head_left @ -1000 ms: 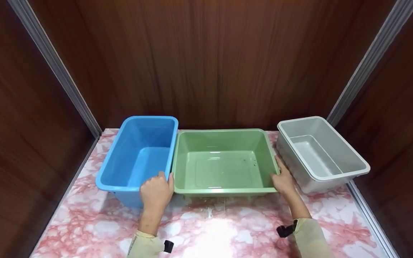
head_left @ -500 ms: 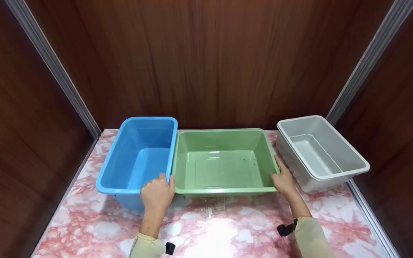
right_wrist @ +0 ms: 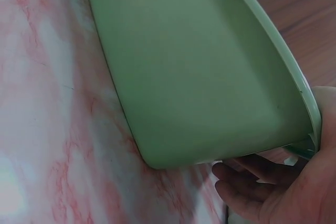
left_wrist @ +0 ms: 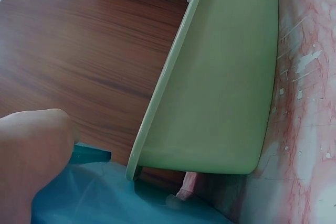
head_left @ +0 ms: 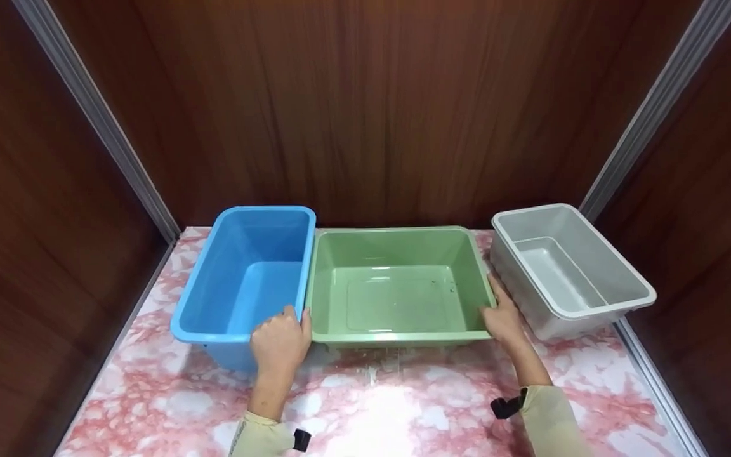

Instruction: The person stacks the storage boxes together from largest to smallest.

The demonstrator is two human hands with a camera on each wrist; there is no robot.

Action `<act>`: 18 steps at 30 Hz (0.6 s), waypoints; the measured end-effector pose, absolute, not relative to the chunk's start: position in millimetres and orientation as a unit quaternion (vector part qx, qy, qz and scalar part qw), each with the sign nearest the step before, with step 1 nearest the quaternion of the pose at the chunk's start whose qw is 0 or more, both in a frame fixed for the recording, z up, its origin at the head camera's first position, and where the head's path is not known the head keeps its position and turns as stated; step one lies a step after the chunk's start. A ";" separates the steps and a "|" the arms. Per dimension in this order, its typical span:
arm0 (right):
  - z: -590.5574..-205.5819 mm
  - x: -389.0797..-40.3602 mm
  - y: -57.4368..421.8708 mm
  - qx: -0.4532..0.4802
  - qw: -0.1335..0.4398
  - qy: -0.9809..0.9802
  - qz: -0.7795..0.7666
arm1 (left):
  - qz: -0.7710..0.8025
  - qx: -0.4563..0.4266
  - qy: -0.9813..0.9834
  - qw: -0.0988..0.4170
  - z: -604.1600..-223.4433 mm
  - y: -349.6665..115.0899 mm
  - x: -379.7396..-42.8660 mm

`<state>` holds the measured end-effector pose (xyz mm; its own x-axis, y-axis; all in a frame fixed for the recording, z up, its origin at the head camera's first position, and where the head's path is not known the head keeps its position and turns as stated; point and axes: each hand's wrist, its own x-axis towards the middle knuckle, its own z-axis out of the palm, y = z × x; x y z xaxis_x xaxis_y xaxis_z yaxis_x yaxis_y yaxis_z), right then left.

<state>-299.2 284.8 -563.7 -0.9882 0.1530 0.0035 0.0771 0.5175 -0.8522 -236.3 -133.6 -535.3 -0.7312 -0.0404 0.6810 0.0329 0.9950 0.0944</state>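
Observation:
Three rectangular plastic tubs stand in a row on the table. My left hand grips the near right corner of the blue tub, its knuckles over the rim. In the middle is the green tub, set crosswise, its left rim close against the blue one. My right hand holds the green tub's right rim near the front corner. The right wrist view shows those fingers curled beneath the rim, beside the outer wall. To the right sits a light grey tub, turned at an angle and apart from the green one.
The table has a red-and-white marbled top with scuff marks in front of the green tub. A dark wood panel rises directly behind the tubs. Side panels with metal corner strips enclose both sides.

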 end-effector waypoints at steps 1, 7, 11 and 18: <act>-564.3 -298.5 284.2 -0.064 0.040 -0.872 0.483 | -0.050 0.002 -0.928 0.369 -535.3 -134.2 -235.3; -566.2 -293.7 285.5 -0.040 0.043 -0.900 0.431 | -0.043 -0.003 -0.942 0.334 -533.0 -136.2 -225.5; -563.3 -292.6 289.9 -0.012 0.034 -0.923 0.384 | -0.042 -0.008 -0.951 0.305 -532.8 -135.4 -220.2; -549.9 -296.1 288.3 0.031 0.045 -0.935 0.351 | -0.143 -0.044 -0.918 0.368 -532.8 -136.2 -220.2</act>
